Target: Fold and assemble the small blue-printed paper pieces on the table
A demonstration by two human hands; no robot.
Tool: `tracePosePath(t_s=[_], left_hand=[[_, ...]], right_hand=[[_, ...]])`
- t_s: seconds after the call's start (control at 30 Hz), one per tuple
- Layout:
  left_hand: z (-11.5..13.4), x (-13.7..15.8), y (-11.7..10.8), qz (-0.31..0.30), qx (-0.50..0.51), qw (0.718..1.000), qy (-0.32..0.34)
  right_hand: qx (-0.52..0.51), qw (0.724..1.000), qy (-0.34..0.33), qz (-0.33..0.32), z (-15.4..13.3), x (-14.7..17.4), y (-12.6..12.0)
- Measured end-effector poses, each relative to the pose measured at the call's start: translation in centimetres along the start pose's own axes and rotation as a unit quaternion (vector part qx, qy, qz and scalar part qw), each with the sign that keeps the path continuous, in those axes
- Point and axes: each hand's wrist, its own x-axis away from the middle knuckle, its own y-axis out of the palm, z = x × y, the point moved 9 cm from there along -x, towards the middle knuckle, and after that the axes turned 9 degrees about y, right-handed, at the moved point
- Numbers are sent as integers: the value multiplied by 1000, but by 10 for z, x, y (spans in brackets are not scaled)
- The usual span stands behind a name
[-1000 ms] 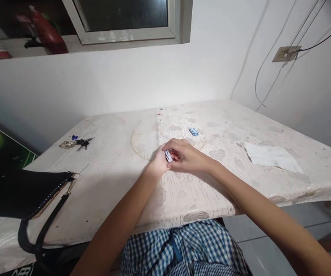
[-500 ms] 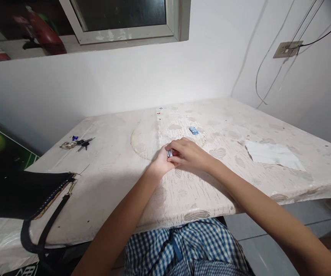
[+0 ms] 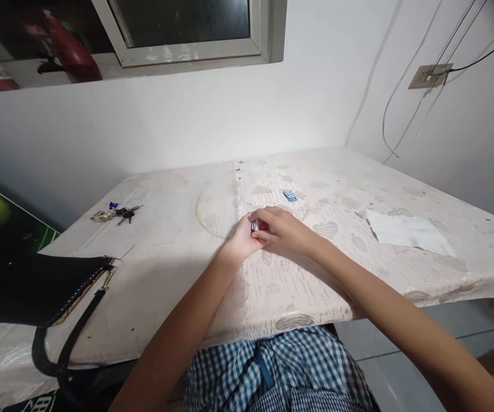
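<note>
Small piece: a small, pale-and-dark, flat-sided piece (image 3: pixel 254 226), its material too small to tell, sits between the two hands above the table, mostly covered by fingers.
Right hand: the bare right hand (image 3: pixel 282 228) curls over it, thumb and forefinger apparently pinching its ends.
Left hand: the bare left hand (image 3: pixel 242 239) meets it from the other side, touching the right; its fingers are hidden, so its hold cannot be told.
Step in hand: seemingly close two-handed fingertip work on the piece.
Next move calls for: a steady pinch and small finger adjustments, I would judge, since so little surface is exposed.
Beyond the hands: a small blue-and-white patterned packet (image 3: pixel 290 195) lies on the pale, leaf-patterned plastic tablecloth (image 3: pixel 273 292).
Right side: a flat white sheet (image 3: pixel 410 232) with a ragged edge, paper or cloth.
Left side: a bunch of dark metal keys (image 3: pixel 127 214); nearer, a black bag (image 3: pixel 36 289) with a strap.
</note>
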Motion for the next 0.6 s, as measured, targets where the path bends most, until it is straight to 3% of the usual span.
tracePosePath(t_s=[0.2,0.37,0.6], left_hand=[[-1,-9,-1,-43,-111,993,12],[5,-7,4,-79,-147,985,41],[10,-4,9,-104,-164,978,74]], right_hand=[[-174,982,71,-3,21,-5,-4],[-319,933,164,29,54,-10,-7],[-398,890,208,75,74,-11,-7]])
